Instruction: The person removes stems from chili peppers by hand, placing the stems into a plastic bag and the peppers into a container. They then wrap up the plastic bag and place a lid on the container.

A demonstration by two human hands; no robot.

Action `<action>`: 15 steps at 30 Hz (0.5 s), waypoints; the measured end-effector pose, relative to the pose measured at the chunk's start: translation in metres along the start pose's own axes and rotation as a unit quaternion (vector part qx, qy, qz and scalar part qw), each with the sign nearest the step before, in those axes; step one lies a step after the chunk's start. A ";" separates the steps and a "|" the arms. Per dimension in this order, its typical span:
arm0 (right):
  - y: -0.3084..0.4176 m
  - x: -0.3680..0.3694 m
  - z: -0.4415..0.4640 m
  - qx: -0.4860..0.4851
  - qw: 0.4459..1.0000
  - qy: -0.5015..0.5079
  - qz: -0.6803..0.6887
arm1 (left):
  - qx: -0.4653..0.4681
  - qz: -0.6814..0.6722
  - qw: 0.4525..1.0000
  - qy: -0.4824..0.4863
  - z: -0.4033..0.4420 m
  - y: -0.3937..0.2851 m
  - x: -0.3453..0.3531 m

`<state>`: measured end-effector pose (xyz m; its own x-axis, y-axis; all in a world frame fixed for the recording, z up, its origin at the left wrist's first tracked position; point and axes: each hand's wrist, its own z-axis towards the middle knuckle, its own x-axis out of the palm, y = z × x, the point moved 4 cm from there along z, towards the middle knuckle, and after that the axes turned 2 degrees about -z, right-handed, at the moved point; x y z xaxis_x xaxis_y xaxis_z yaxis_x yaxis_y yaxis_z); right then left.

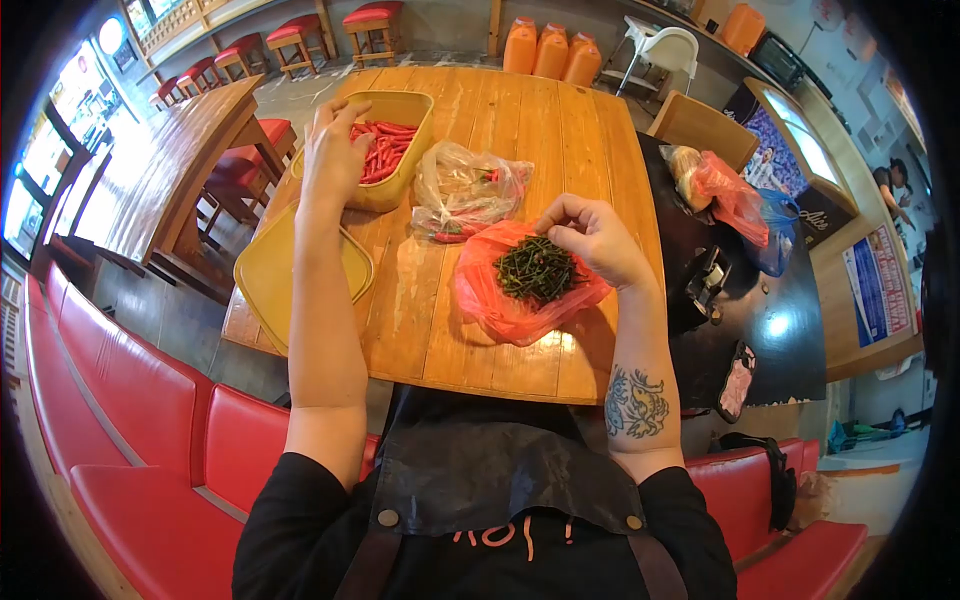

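Note:
My left hand [336, 155] is raised over the left side of a yellow plastic container [425, 135], its fingers apart and nothing visible in them. Red chillies [388, 150] lie inside that container. My right hand [598, 240] is at the upper right edge of a heap of green chilli stems [538, 270]. Its thumb and forefinger are pinched together; anything between them is too small to make out. The stems sit in an open pink plastic bag [490, 310]. Between the hands lies a clear plastic bag [450, 185] with some red chillies in it.
A yellow lid [270, 275] lies at the wooden table's [430, 350] left edge, under my left forearm. On the black table at right are a phone [737, 380], a dark device [708, 275] and filled plastic bags [735, 195]. Red bench seats [140, 370] are nearby.

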<state>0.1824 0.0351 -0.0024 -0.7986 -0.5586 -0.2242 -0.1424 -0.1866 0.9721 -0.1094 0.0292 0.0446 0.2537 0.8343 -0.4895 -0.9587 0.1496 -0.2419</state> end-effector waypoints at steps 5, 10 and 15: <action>0.003 0.007 0.002 0.007 0.996 -0.021 -0.085 | -0.083 -0.238 0.934 0.254 -0.012 -0.040 0.041; 0.005 0.015 0.002 -0.006 0.993 -0.035 -0.111 | 0.097 -0.194 0.929 0.301 -0.060 -0.072 0.102; -0.003 0.020 0.007 -0.055 0.984 -0.052 -0.160 | 0.107 -0.129 0.924 0.343 -0.064 -0.081 0.116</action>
<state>0.1628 0.0305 -0.0095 -0.7793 -0.3733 -0.5032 -0.3357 -0.4294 0.8384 0.0057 0.0794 -0.0464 0.4295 0.2344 -0.8721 -0.8397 0.4591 -0.2901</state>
